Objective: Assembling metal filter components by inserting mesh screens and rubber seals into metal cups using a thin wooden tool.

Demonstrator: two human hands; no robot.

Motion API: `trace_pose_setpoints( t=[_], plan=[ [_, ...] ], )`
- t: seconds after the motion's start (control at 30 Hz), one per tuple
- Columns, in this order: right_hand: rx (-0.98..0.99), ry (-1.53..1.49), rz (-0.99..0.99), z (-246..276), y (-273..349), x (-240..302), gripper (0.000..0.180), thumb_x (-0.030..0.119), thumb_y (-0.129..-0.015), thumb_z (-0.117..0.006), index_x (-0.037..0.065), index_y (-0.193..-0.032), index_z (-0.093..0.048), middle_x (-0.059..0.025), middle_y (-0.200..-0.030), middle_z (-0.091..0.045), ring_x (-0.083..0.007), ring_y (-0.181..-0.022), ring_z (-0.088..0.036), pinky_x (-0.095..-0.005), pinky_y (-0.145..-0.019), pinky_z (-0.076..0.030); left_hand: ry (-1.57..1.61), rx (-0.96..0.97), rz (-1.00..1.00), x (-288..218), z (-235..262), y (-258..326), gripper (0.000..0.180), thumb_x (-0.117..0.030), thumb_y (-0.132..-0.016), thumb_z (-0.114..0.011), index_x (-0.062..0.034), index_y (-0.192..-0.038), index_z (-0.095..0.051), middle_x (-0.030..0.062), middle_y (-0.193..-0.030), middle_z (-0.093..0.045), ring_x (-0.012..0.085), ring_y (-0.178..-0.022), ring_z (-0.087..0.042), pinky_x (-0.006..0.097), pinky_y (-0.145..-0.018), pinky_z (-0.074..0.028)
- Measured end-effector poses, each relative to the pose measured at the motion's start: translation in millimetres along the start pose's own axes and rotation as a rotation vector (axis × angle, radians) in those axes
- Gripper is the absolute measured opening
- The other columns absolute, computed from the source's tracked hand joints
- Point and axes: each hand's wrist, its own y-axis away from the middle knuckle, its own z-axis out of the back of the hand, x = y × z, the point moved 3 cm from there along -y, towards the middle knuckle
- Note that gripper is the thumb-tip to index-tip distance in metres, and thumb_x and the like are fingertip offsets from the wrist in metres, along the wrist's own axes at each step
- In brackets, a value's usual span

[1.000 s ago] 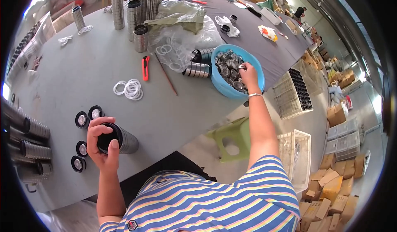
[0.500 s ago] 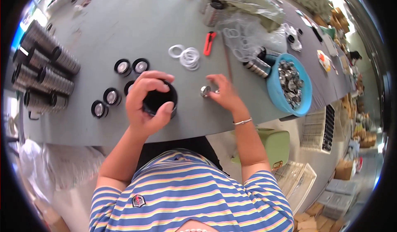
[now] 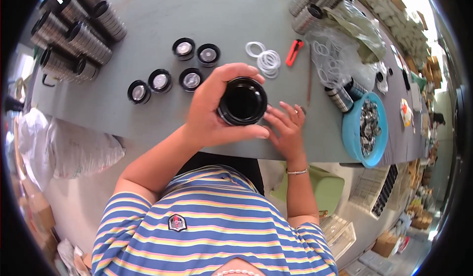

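My left hand [image 3: 212,109] is wrapped around a round black cup-shaped part [image 3: 242,101], its dark hollow facing up at me above the grey table [image 3: 148,20]. My right hand [image 3: 286,126] rests against the right side of that part, fingers spread and touching its rim; whether it holds a small piece I cannot tell. Several black rings with metal centres [image 3: 183,47] lie on the table to the left of my hands. A few white rings [image 3: 266,58] lie just beyond the part.
Stacks of ribbed metal cylinders [image 3: 79,34] fill the far left. A blue bowl of metal parts [image 3: 351,133] sits at the right edge, with a red cutter [image 3: 293,51], a clear bag of white rings [image 3: 335,59] and a green stool [image 3: 330,192] nearby.
My right hand left the blue bowl and came back to the black part held in my left hand. The left hand lifted the part closer to me.
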Motion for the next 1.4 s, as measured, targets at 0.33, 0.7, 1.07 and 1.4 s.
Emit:
trace_pose_setpoints(
  t=[0.33,0.7,1.07,1.4],
  plan=[
    [-0.420,-0.409,0.088,102,-85,74,0.008,0.013,-0.089,-0.080,0.012,-0.096,-0.077,-0.0008,-0.107,-0.082,-0.0297,-0.123,-0.065,-0.0501,-0.121,-0.036,-0.042,-0.040,0.169,4,0,12,0.093,-0.025,-0.065,-0.105,-0.0037,-0.142,-0.057,0.0066,-0.122,-0.069,0.0151,-0.111,-0.068,0.032,-0.100,-0.055],
    [0.220,-0.079,0.263,131,-142,127,0.027,0.036,-0.090,-0.080,0.009,-0.094,-0.081,-0.0051,-0.101,-0.081,-0.0361,-0.140,-0.060,-0.0627,-0.128,-0.015,-0.062,0.080,0.197,2,2,10,0.094,-0.025,-0.070,-0.104,-0.0009,-0.144,-0.051,0.0136,-0.134,-0.066,0.0184,-0.120,-0.067,0.036,-0.104,-0.056],
    [-0.455,-0.700,0.033,111,-95,68,0.048,0.035,-0.102,-0.070,-0.006,-0.127,-0.070,-0.0240,-0.132,-0.072,-0.0390,-0.131,-0.062,-0.0527,-0.117,-0.044,-0.003,-0.067,0.044,-30,44,-3,0.094,-0.017,-0.072,-0.098,-0.0032,-0.151,-0.048,0.0095,-0.138,-0.058,0.0217,-0.129,-0.060,0.038,-0.110,-0.049],
    [-0.340,-0.087,-0.211,31,20,28,0.019,0.003,-0.097,-0.069,0.000,-0.115,-0.074,-0.0165,-0.119,-0.076,-0.0301,-0.110,-0.071,-0.0403,-0.102,-0.054,-0.647,-0.456,0.500,3,106,138,0.079,-0.026,-0.081,-0.097,-0.0035,-0.137,-0.047,0.0107,-0.120,-0.067,0.0190,-0.113,-0.068,0.034,-0.100,-0.054]
  ],
)
